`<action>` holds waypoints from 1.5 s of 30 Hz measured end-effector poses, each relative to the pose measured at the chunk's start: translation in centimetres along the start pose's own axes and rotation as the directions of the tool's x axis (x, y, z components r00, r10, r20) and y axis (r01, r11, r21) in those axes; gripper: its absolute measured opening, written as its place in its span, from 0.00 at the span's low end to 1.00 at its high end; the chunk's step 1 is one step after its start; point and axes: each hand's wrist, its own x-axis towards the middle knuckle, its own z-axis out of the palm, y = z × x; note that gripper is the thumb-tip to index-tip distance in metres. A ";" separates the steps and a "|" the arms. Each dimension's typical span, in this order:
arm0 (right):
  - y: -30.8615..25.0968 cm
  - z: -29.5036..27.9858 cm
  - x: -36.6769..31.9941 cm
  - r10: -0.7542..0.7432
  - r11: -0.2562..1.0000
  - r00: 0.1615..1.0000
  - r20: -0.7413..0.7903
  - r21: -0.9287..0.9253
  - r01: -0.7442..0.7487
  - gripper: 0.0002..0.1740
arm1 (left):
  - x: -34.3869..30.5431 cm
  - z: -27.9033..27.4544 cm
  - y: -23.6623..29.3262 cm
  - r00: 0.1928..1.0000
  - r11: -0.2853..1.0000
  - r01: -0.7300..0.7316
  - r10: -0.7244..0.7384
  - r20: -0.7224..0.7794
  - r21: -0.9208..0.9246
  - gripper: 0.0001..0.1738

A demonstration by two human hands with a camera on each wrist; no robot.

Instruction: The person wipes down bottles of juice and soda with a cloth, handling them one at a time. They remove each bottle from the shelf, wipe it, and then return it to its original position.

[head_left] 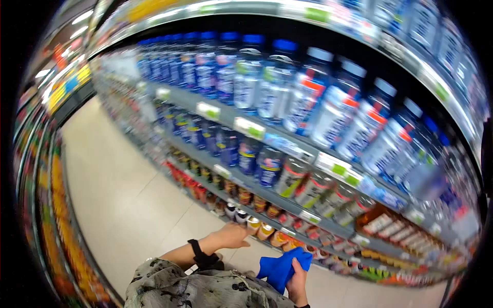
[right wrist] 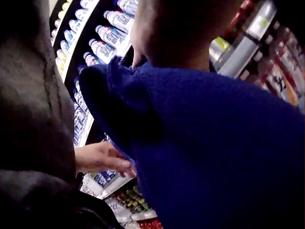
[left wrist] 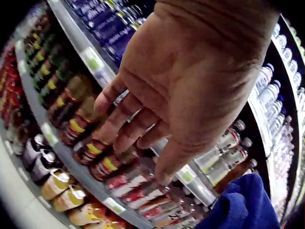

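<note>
Shirt: a loose grey-green garment (head_left: 205, 291) with dark blotches fills the bottom of the head view, closest to the camera, its wearer facing store shelves.
Blue cloth: a bright blue, folded piece of fabric (head_left: 281, 268) is in front of the person's body, at the lower middle of the head view; in the right wrist view it covers much of the frame.
Right hand: this hand (head_left: 298, 281) grips the blue cloth, thumb lying over its edge, with the folds spreading out beyond the fingers.
Left hand: this hand (head_left: 230, 236) holds nothing; its fingers are loosely bent and slightly apart, palm toward its wrist camera. It is near the blue cloth but apart from it.
Left wrist: a black band (head_left: 199, 253) circles it.
Upper row: clear bottles with blue caps (head_left: 249, 77) stand beside pale-capped bottles (head_left: 336, 113) with white and orange-red labels.
Middle row: bottles with dark blue labels (head_left: 246, 155) stand on the shelf below, with a brown carton (head_left: 400, 228) farther right.
Low row: yellow bottles (head_left: 253, 225) appear just past the left fingertips; whether they touch cannot be told.
Floor: pale tiles (head_left: 110, 149) run along the aisle.
Opposite side: blurred orange goods (head_left: 59, 200) line another shelf.
</note>
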 end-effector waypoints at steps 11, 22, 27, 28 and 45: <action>1.4 18.8 0.9 0.314 0.899 0.767 0.560 -0.435 -0.050 0.16 | -14.7 -1.1 1.6 0.867 0.416 0.055 -0.471 -0.163 -0.908 0.37; 15.1 30.1 -5.8 0.545 0.776 0.121 0.830 -0.444 -0.447 0.34 | -32.7 -0.1 1.3 0.021 0.660 0.073 -0.751 -0.660 -0.748 0.15; 20.3 34.5 -11.7 0.705 0.385 -0.296 0.644 -0.698 -0.604 0.28 | -40.1 0.8 4.0 -0.452 0.231 -0.005 -0.868 -0.204 -0.973 0.13; 20.8 35.6 -12.1 0.734 0.479 -0.391 0.555 -0.832 -0.281 0.25 | -41.5 1.4 4.6 -0.498 0.192 -0.039 -0.854 -0.148 -0.981 0.15; 38.8 48.6 -19.4 0.679 0.300 -0.703 -0.211 -0.794 0.528 0.22 | -52.6 6.9 1.1 -0.561 0.055 0.514 -0.734 -0.384 -0.856 0.34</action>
